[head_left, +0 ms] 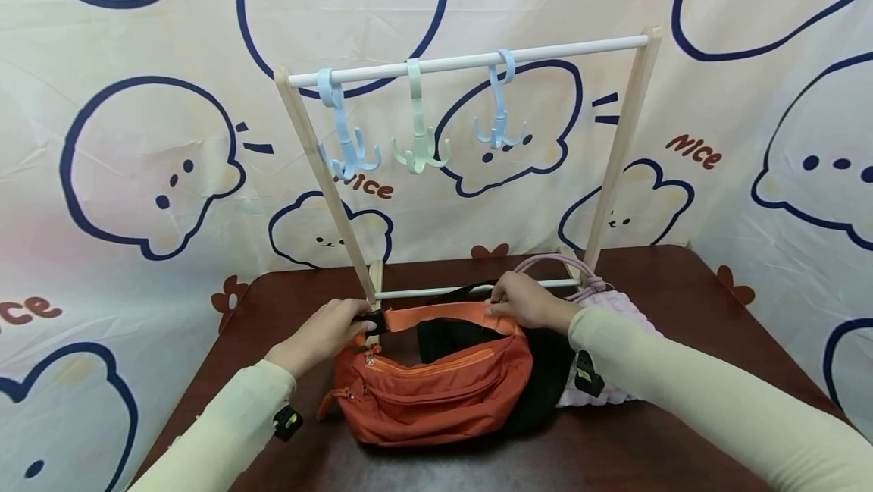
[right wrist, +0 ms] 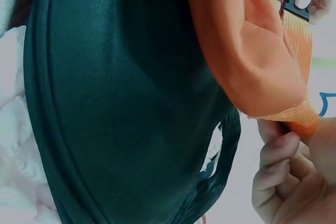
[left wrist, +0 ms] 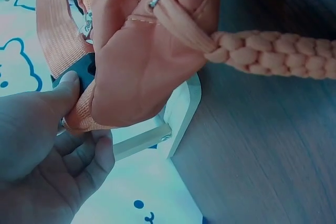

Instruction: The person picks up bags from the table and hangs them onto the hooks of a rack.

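Note:
An orange waist bag (head_left: 436, 393) with zipped pockets stands on the dark table in the head view. My left hand (head_left: 330, 333) pinches the black buckle (left wrist: 84, 74) at the left end of its strap, thumb on top. The right hand (head_left: 528, 301) grips the orange strap (head_left: 436, 314) near its right end; in the right wrist view its fingers curl under the webbing. A braided orange zipper pull (left wrist: 273, 53) hangs from the bag's side. Right behind the orange bag lies a black bag (right wrist: 126, 98), partly covered by it.
A wooden rack with a white top bar (head_left: 464, 62) stands behind the bags. Two blue hooks (head_left: 348, 143) and a green hook (head_left: 417, 139) hang from it. A fluffy pink bag (head_left: 621, 306) with a cord handle lies at the right, under my right forearm.

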A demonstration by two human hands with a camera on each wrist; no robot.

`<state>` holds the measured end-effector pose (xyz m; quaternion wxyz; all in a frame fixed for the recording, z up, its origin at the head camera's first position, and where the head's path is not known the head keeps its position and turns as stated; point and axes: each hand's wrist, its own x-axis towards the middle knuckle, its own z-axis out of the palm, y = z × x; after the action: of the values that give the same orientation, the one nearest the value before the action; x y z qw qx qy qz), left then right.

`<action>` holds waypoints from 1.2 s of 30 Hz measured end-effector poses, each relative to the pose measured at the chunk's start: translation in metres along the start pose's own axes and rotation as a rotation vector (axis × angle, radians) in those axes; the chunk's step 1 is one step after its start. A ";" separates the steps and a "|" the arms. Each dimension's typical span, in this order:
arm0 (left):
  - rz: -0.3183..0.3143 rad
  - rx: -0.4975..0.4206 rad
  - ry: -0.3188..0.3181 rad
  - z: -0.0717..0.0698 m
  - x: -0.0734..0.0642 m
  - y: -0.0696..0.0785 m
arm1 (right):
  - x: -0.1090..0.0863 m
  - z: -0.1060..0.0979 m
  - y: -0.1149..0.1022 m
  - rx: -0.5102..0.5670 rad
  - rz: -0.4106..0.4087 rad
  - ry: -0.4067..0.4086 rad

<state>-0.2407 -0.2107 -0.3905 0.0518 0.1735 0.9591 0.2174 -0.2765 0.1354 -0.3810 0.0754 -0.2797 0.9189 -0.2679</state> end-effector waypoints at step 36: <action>-0.018 -0.003 0.006 -0.018 -0.020 0.005 | -0.011 -0.005 -0.020 0.026 -0.032 0.082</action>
<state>-0.2235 -0.2207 -0.3712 0.0511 0.1639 0.9606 0.2187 -0.2593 0.1299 -0.3660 0.0370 -0.2824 0.9129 -0.2923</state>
